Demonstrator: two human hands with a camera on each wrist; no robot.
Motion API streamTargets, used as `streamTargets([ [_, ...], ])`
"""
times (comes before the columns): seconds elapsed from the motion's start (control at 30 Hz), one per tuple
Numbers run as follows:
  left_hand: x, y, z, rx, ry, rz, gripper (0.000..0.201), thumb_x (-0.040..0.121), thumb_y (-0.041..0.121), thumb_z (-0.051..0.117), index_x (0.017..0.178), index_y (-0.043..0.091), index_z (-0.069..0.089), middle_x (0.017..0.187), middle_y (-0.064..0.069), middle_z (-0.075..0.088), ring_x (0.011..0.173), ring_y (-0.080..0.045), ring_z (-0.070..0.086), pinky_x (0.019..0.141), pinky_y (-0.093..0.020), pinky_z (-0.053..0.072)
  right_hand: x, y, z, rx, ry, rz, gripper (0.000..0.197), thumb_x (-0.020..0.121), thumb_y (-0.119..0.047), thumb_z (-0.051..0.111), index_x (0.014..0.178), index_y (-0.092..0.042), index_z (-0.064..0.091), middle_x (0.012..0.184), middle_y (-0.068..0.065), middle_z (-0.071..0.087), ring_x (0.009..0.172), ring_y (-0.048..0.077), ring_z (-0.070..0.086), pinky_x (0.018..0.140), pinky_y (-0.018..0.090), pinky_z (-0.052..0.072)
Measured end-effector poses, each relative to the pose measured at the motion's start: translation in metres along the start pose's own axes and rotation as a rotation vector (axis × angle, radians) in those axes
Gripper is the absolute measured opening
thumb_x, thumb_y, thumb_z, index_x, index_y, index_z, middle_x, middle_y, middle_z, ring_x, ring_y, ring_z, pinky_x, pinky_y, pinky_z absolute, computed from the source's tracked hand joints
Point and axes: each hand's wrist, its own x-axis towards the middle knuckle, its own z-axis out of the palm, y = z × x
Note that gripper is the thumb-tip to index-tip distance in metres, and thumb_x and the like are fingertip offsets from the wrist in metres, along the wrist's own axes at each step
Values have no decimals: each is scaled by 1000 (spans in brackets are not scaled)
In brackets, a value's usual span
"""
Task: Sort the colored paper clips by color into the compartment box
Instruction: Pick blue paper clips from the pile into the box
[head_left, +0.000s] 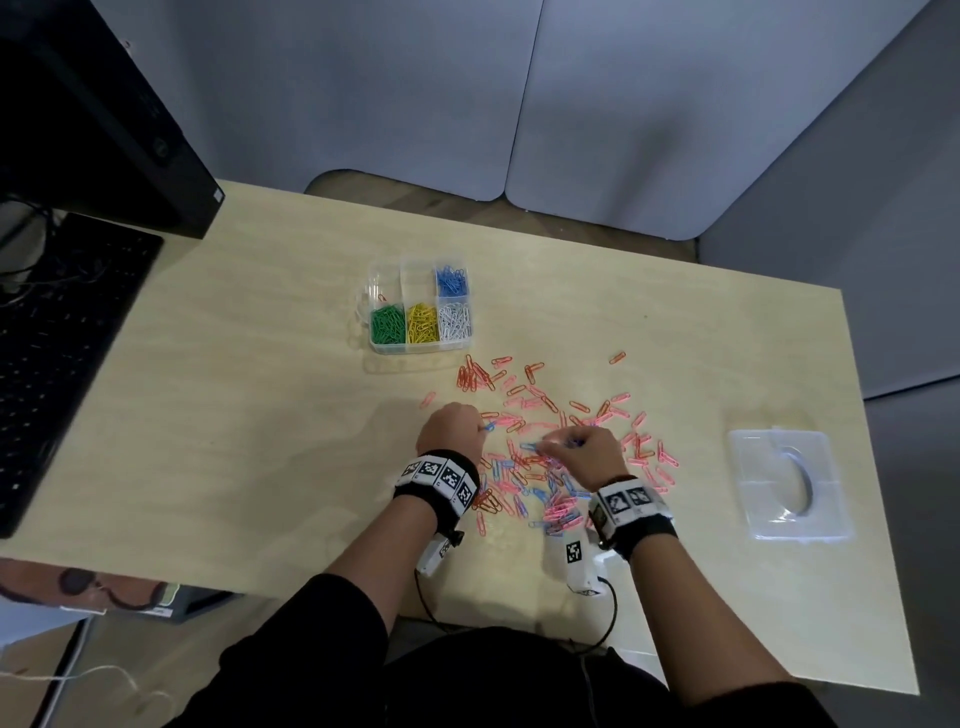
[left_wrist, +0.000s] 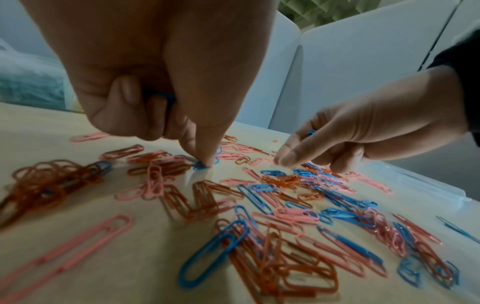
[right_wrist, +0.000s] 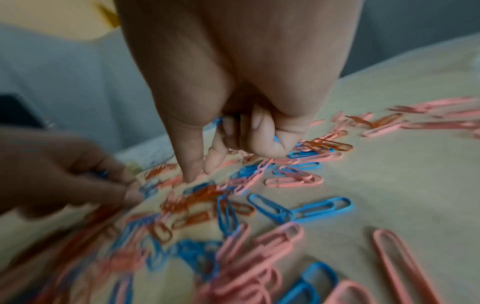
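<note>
A clear compartment box (head_left: 375, 347) holds green, yellow, white and blue clips in separate cells, plus one red clip in its far-left cell. Pink, orange and blue paper clips (head_left: 550, 415) lie scattered in front of it. My left hand (head_left: 480, 427) keeps blue clips (left_wrist: 162, 96) in its curled fingers, and its thumb and forefinger pinch another blue clip (left_wrist: 200, 165) on the table. My right hand (head_left: 545, 444) also holds blue clips (right_wrist: 217, 121) in its curled fingers, with its thumb and forefinger tips (right_wrist: 191, 174) down in the pile.
The box's clear lid (head_left: 789, 478) lies at the right of the table. A black keyboard (head_left: 62, 353) and a computer tower (head_left: 104, 119) stand at the left. Grey partition panels (head_left: 519, 104) rise behind the table's far edge.
</note>
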Motion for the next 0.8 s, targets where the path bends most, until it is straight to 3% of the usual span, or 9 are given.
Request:
streamTargets([
  [0.1,2,7,-2,111,-99,-27,25,96,16,48,111,9,67,112,-11,65,101,-31,62,83,-39,54,0,1,9,-159,36,-129,15,78,-33,81,88,-22,76,79,-7,70,67,1,58,65,17,44],
  [0.2,-2,15,-3,161,-156,-80,27,95,9,42,114,5,60,117,-14,61,108,-32,60,85,-40,49,1,-3,18,-235,27,-190,10,84,-30,75,86,-20,76,80,-9,68,74,8,63,74,26,53],
  [0.3,-14,15,-1,90,-122,-116,25,94,22,42,113,9,52,112,-12,56,104,-32,56,83,-40,43,7,-3,14,-267,-36,-245,13,89,-29,69,87,-16,72,82,-3,68,77,14,63,74,28,53],
  [0.43,-24,13,8,-43,-95,-30,21,99,26,35,97,8,46,81,-4,51,74,-25,49,65,-34,35,9,12,-11,205,-152,-139,22,94,-26,65,79,-11,66,79,15,67,68,19,59,64,28,48],
  [0.53,-25,14,20,-141,-109,33,24,104,26,29,92,9,42,69,-1,44,71,-26,47,63,-33,31,-1,23,-31,767,-272,59,16,98,-10,57,100,4,64,87,14,63,66,15,55,59,24,48],
  [0.67,-29,23,30,-325,-116,83,25,105,25,35,87,10,43,66,-1,41,67,-24,42,58,-34,23,-6,34,-48,1214,-344,222,22,99,-4,48,120,0,55,84,6,56,62,10,54,53,20,50],
  [0.73,-31,28,33,-382,-112,96,25,104,23,39,84,9,47,70,-6,49,68,-24,45,59,-34,25,-7,35,-52,1363,-372,327,21,99,-7,48,116,-3,59,84,6,58,62,12,59,53,20,52],
  [0.8,-30,34,37,-404,-126,69,26,103,22,40,83,8,49,76,-11,54,71,-26,48,62,-34,28,-6,35,-52,1345,-356,383,19,101,-15,48,102,-6,64,78,6,59,56,12,59,50,21,52],
])
